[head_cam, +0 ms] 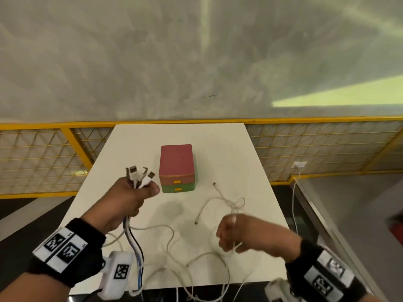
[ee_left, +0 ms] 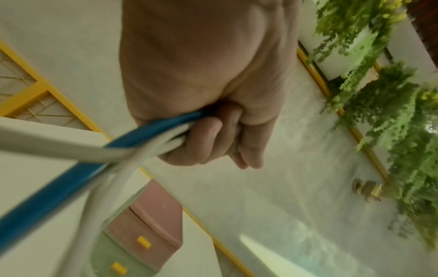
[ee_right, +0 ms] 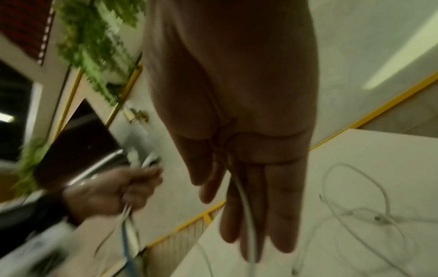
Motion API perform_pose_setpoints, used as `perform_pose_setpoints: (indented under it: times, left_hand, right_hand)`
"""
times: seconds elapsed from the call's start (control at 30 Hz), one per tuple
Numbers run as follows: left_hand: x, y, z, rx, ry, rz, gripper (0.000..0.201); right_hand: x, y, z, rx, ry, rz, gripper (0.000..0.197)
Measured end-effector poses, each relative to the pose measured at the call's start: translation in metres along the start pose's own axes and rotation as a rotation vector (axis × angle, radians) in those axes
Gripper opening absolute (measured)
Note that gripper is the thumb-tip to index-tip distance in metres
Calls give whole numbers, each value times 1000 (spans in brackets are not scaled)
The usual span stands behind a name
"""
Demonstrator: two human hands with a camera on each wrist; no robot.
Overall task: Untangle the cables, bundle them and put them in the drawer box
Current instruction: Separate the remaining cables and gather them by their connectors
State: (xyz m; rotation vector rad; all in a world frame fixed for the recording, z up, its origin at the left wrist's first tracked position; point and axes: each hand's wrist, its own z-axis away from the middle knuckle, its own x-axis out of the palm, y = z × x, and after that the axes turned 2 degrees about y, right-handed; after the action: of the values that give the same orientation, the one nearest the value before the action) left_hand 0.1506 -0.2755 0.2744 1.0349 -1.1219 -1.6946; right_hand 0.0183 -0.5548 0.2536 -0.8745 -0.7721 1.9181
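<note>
Tangled cables (head_cam: 165, 243), shut drawer box (head_cam: 177, 168)

table (head_cam: 139, 149): smooth matt white top
drawer box (head_cam: 176, 159): matt plastic
cables (head_cam: 170, 234): smooth plastic sheath
fence (head_cam: 39, 153): painted metal mesh

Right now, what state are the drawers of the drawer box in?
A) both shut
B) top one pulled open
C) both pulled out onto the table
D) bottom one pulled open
A: in the head view both fronts of the drawer box sit flush, the pink top drawer and the green bottom drawer, and no cable is inside yet.
</note>
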Motion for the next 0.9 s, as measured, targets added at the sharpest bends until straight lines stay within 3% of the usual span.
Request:
perform_pose_setpoints:
  times: [0.13,0.23,0.3,0.33,0.4,0.47,0.5,0.57,0.7,0.8,0.9]
  left_hand:
    - [7,12,-4,66,60,118,12]
    - [16,14,-4,90,63,205,24]
    - [20,15,-4,88,72,270,34]
    - [22,15,-4,87,71,297,38]
    - [25,16,-4,85,72,326,39]
    - [27,17,-3,79,76,336,40]
    - [28,18,-4,75,77,342,41]
    - [29,18,-5,65,85,354,43]
    - [29,18,-5,37,90,369,39]
    - [26,15,-8,25,96,367,37]
    - [26,16,-9,37,95,372,36]
  right_hand:
    - [32,13,-10,-16,-105,565,31]
    - [38,12,-18,-14,-276,660,43]
    - [32,8,-30,-39,-275,555,42]
    - [26,6,-38,-63,-175,445,36]
    - [9,2,-61,-125,206,303,22]
    - [-17,3,-91,-170,589,358,13]
    - [-30,3,-105,-161,712,376,14]
    - [-53,6,-134,-63,811,422,17]
    - [-74,25,-177,243,697,560,26]
    - [-70,41,-206,361,585,627,38]
    - [-59,58,-220,411,541,677,36]
